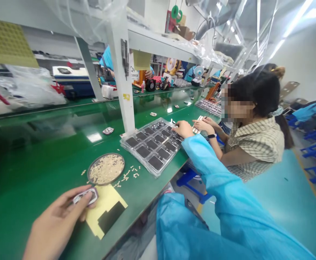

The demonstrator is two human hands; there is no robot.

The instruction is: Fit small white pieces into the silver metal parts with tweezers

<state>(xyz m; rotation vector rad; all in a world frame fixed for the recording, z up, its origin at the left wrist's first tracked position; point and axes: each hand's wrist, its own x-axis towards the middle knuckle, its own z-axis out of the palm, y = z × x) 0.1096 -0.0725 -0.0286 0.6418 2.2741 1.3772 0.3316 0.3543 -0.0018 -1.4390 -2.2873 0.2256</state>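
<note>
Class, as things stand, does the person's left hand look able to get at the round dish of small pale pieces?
Probably yes: the left hand is close to the round dish, and nothing covers the dish's top. However, its fingers already hold a small oval part, which might hinder picking.

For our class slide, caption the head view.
Left hand holds small part near round dish; right hand at clear plastic tray.
</note>
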